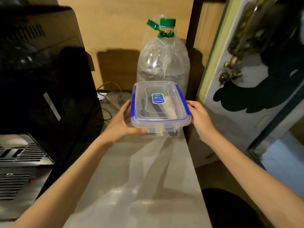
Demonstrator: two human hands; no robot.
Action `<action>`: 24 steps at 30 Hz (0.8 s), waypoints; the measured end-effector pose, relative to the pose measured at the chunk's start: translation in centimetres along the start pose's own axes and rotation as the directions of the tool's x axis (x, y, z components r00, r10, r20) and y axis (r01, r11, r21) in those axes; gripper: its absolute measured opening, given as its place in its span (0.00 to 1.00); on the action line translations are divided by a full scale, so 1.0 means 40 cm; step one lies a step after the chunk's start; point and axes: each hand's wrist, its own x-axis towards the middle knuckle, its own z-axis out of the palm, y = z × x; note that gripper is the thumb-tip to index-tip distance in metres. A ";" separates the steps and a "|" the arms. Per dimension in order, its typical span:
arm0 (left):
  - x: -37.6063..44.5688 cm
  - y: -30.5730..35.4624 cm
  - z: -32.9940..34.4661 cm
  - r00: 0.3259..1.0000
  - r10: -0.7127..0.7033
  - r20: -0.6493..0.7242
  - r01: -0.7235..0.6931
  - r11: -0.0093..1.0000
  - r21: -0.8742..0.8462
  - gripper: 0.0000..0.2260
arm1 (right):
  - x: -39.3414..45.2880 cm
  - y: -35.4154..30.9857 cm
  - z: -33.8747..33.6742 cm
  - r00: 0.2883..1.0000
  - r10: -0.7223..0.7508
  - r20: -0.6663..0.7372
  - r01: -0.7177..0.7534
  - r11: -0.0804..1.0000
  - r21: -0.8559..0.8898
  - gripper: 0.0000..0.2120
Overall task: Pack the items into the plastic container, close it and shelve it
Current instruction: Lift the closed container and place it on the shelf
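Note:
A clear plastic container point(174, 124) with a blue-trimmed lid and a blue sticker is closed, its side clips down. Dark and pale items show through the lid, but I cannot tell what they are. My left hand point(122, 121) grips its left side, fingers under the near corner. My right hand point(199, 116) rests against its right side by the blue clip. Whether the container rests on the grey shelf surface point(148, 178) or is held just above it, in front of the big bottle, I cannot tell.
A large clear bottle point(162, 63) with a green cap stands right behind the container. Black appliances point(41, 79) fill the left side, with cables point(108, 94) behind them. A door point(246, 63) with hanging metal hardware stands on the right.

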 end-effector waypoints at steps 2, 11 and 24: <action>0.029 0.066 -0.014 0.998 0.063 -0.021 -0.063 0.998 0.013 0.47 | 0.018 -0.073 -0.012 0.998 -0.058 -0.009 0.058 0.997 0.057 0.11; 0.107 0.348 -0.073 0.946 0.307 -0.104 -0.314 0.947 -0.067 0.35 | 0.031 -0.346 -0.074 0.930 -0.324 0.174 0.326 0.945 0.021 0.35; 0.175 0.735 -0.140 0.852 0.516 -0.091 -0.509 0.856 0.094 0.35 | 0.088 -0.701 -0.128 0.804 -0.585 0.109 0.593 0.803 -0.063 0.40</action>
